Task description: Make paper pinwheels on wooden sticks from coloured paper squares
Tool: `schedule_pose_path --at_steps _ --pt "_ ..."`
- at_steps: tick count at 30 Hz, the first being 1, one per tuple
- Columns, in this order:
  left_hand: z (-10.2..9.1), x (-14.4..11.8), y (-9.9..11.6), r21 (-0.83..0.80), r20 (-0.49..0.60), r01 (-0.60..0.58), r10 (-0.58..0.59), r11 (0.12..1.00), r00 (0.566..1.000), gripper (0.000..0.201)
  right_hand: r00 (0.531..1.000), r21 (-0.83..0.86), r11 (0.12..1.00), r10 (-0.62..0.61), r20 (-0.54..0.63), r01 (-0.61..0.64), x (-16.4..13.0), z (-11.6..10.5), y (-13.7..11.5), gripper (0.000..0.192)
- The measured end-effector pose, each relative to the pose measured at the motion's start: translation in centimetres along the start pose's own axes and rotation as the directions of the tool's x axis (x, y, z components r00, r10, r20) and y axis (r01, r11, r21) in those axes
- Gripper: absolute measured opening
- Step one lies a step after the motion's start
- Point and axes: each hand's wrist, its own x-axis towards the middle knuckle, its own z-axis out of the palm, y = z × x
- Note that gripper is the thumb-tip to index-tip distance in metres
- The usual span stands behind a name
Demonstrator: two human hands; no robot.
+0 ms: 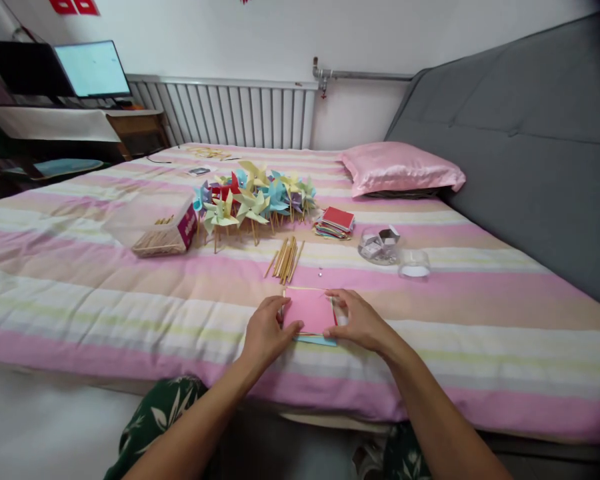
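A pink square of paper (309,310) lies at the bed's near side, over other sheets whose edges peek out, with light blue paper (315,340) below it. My left hand (269,327) grips its left edge, thumb on top and fingers curled at the side. On the opposite edge, my right hand (356,321) holds the paper between thumb and fingers. Just beyond the paper is a loose bundle of thin wooden sticks (287,260). A tiny shiny piece (321,274) rests to the right of them. Paper pinwheels (253,203) in several colours stand farther back.
A clear plastic box (163,237) with sticks stands at left. To the right are a stack of coloured paper (336,222), a clear dish with small boxes (379,244) and a tape roll (414,264). Behind them lies a pink pillow (403,168) beside the grey headboard (520,147).
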Motion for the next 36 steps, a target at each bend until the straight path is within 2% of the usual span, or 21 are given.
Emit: schedule_pose_path --at_steps 3,7,13,23,30,36 --pt "0.0 0.1 -0.2 -0.035 0.058 -0.087 0.089 0.996 0.994 0.054 0.987 -0.084 0.985 -0.146 0.060 0.151 -0.1 -0.1 -0.3 0.069" --pt "-0.4 0.2 -0.5 -0.056 0.132 -0.136 0.142 0.989 0.981 0.050 0.975 -0.163 0.964 -0.191 0.115 0.208 -0.2 0.0 -0.9 0.055" --pt "-0.5 0.2 -0.4 -0.057 0.150 -0.121 0.128 0.991 0.980 0.047 0.974 -0.196 0.960 -0.174 0.147 0.201 -0.4 0.5 -1.4 0.054" --pt "-1.0 0.6 -0.6 -0.154 0.169 -0.075 0.101 0.985 0.980 0.039 0.976 -0.125 0.980 -0.131 0.172 0.153 -0.3 0.0 -1.7 0.048" --pt "-1.0 0.6 -0.7 -0.139 0.190 -0.129 0.154 0.982 0.970 0.047 0.937 -0.077 0.967 -0.214 0.276 0.244 -0.7 -1.2 -1.0 0.063" --pt "-1.0 0.7 -0.5 -0.115 0.207 -0.148 0.170 0.982 0.963 0.044 0.948 -0.023 0.967 -0.243 0.207 0.253 -0.5 -1.9 -0.7 0.060"
